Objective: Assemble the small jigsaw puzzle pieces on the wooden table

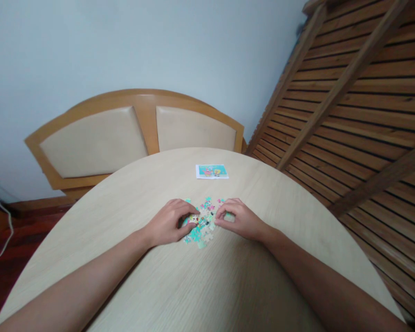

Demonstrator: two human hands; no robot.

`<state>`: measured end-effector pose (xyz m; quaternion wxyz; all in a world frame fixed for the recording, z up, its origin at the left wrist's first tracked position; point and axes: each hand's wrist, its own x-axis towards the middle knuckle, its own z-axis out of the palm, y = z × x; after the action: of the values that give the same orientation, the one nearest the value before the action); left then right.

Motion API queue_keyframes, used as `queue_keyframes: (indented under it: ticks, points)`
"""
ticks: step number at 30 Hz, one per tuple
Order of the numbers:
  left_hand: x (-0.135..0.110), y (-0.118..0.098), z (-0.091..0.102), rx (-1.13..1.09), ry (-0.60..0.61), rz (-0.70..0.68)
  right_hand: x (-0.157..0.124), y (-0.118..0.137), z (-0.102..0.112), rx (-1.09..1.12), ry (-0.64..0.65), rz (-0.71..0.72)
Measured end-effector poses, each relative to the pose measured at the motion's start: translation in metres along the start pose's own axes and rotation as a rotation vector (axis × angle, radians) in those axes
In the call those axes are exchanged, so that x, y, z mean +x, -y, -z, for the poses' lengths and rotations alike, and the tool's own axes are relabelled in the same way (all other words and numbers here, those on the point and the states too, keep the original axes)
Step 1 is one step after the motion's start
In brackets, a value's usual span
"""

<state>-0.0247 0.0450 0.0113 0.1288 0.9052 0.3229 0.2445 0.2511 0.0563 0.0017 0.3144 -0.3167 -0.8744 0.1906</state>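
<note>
A loose heap of small jigsaw puzzle pieces (pixel 196 234), mostly turquoise with bits of pink, yellow and white, lies on the round table between my hands. On the heap's left side, my left hand (pixel 168 221) curls its thumb and fingers around a puzzle piece with yellow and red on it (pixel 194 218). From the right, my right hand (pixel 238 218) pinches with thumb and forefinger at the edge of a pale puzzle piece (pixel 212 225). Some pieces are partly hidden beneath both hands.
Beyond the heap lies a picture card (pixel 212 171) with a pink figure and a yellow figure on turquoise. The pale wooden table (pixel 152 180) has a curved far edge. A padded headboard (pixel 143 124) and wall stand behind it; wooden slats (pixel 332 115) lean at right. A white cable (pixel 9 226) hangs left.
</note>
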Motion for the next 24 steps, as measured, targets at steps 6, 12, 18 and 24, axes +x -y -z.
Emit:
queue_keyframes:
  ticks: [6,12,18,24]
  points:
    - [-0.0001,0.0004,-0.0003,-0.027,-0.008,0.002,-0.0001,0.0006,0.0005,0.0,-0.007,-0.008]
    - [0.0007,0.0024,-0.0021,-0.042,-0.036,0.019,0.0019,-0.0016,0.0002,0.024,-0.008,0.02]
    - [0.0016,0.0021,-0.0012,-0.066,-0.038,0.041,0.0028,-0.006,-0.0012,0.039,-0.026,0.024]
    - [0.0013,0.0013,-0.0024,-0.096,-0.064,0.101,0.003,-0.0032,-0.0004,0.07,-0.033,-0.046]
